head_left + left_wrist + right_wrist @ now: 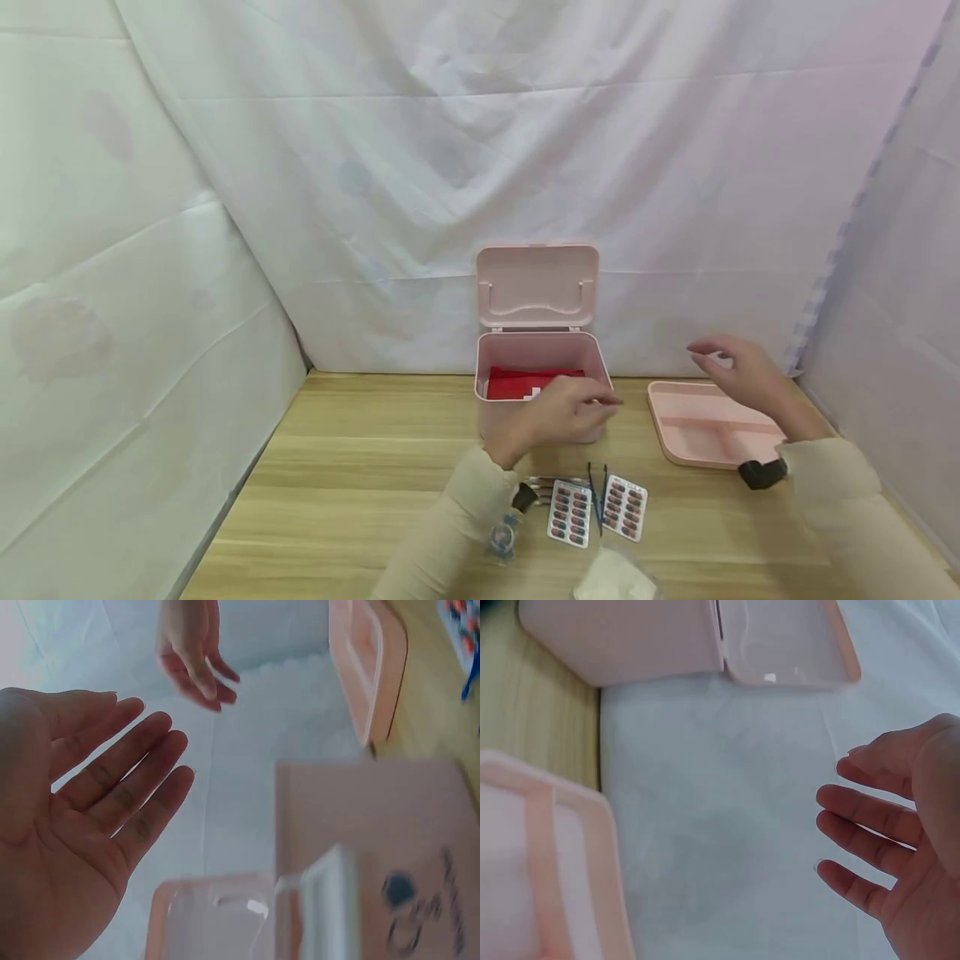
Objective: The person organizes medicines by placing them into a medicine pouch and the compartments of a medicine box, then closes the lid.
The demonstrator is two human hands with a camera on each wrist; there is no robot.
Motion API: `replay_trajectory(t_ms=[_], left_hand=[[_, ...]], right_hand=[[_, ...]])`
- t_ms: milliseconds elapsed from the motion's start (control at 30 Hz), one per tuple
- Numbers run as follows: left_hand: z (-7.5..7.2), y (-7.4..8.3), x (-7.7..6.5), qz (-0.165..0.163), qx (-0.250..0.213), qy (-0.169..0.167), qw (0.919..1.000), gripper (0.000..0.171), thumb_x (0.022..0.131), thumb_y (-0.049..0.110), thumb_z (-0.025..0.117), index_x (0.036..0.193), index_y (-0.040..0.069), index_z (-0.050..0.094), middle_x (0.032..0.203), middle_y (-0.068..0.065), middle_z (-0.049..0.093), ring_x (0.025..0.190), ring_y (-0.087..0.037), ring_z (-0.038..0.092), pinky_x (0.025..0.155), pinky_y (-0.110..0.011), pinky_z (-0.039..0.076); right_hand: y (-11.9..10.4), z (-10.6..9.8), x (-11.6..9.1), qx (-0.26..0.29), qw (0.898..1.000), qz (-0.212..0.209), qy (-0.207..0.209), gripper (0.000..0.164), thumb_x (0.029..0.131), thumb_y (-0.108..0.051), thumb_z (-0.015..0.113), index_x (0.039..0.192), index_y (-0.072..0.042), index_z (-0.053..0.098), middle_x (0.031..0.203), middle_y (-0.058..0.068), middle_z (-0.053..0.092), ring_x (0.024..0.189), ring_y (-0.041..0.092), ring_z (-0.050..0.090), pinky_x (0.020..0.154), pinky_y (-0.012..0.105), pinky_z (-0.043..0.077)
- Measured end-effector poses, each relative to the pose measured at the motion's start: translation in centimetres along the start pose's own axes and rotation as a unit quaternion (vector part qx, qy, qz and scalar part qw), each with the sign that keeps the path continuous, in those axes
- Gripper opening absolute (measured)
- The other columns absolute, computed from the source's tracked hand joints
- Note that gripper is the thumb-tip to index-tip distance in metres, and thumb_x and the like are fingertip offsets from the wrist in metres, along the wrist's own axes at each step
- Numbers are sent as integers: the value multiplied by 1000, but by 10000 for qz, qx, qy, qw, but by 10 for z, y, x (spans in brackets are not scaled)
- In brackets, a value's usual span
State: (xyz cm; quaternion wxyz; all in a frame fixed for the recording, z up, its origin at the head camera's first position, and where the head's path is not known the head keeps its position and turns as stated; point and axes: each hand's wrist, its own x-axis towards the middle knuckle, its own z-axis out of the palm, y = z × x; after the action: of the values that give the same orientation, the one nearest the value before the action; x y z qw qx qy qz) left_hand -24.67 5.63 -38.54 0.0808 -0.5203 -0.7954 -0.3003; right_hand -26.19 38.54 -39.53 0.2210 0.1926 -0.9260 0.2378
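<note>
Left grip (561,412), right grip (742,380) released — I judge a reach; next, likely grasp the tray (686,439) right of the box (540,351).

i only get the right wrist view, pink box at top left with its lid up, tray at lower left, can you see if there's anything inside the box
Observer: Yes, the head view shows a red pouch inside the pink box.
Operator: ok, anything held on the left
Observer: No, the left wrist view shows the left hand empty.
Operator: got it, anything lying out in front of the box
Observer: Yes, the head view shows two blister packs there, side by side with a thin V-shaped tool between them.
</note>
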Motion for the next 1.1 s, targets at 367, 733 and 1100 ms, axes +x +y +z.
replay_trajectory(t_ms=[367,733,1100], left_hand=[[72,24,20,-567,-952,-1259,9858,28,102,20,56,126,12,67,122,4,69,108,7,58,89,-7,45],[116,19,23,-2334,-900,-1072,9623,56,97,40,61,146,16,49,137,4,60,124,-6,55,101,-21,44],[145,22,26,-3675,-2359,-360,8989,46,93,40,67,136,29,55,136,5,60,123,-13,57,100,-34,48]], right_hand=[[60,-18,-63,619,9872,1463,123,29,99,-21,60,115,2,69,97,-24,64,86,-25,43,67,8,41],[107,-14,-120,591,9533,2957,-159,55,103,-40,49,131,7,55,119,13,67,97,-3,50,75,30,39],[121,-8,-157,1374,9096,3832,-828,81,103,-49,39,155,6,11,151,42,18,128,61,31,91,53,46]])
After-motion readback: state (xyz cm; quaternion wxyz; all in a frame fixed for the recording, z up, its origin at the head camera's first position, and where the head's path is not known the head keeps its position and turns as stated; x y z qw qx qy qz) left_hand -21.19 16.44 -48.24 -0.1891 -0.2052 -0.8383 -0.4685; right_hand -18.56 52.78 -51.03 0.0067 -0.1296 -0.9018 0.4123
